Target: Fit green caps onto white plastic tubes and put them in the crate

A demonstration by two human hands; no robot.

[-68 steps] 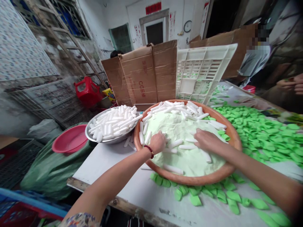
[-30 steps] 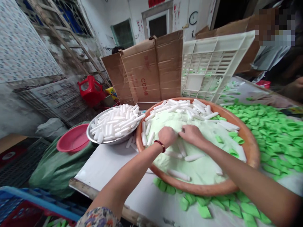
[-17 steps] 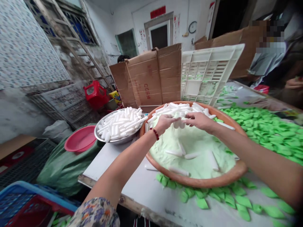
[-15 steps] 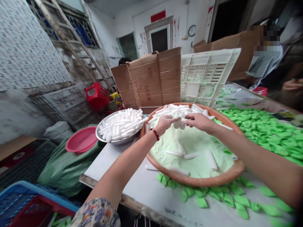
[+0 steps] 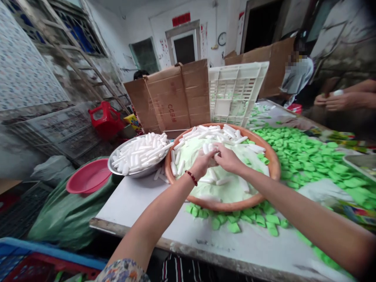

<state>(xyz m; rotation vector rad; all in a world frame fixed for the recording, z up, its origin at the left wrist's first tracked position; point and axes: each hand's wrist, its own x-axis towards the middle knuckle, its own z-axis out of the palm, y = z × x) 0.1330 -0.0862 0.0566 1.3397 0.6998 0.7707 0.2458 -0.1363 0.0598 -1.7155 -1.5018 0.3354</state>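
Tubes (image 5: 208,147) sit clasped in the left hand (image 5: 202,163), lower ends hidden, the right hand (image 5: 229,158) alongside, grip unclear.

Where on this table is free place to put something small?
Bare tabletop shows front-left, between the metal bowl, brown tub and wooden edge; also a strip between the front green pieces and that edge. Crowded: right of the tub, a green heap; between bowl and tub, white sticks.

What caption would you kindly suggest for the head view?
Left hand, holding white cylindrical sticks, meets right hand over pale-green powder in a round orange-brown basin.
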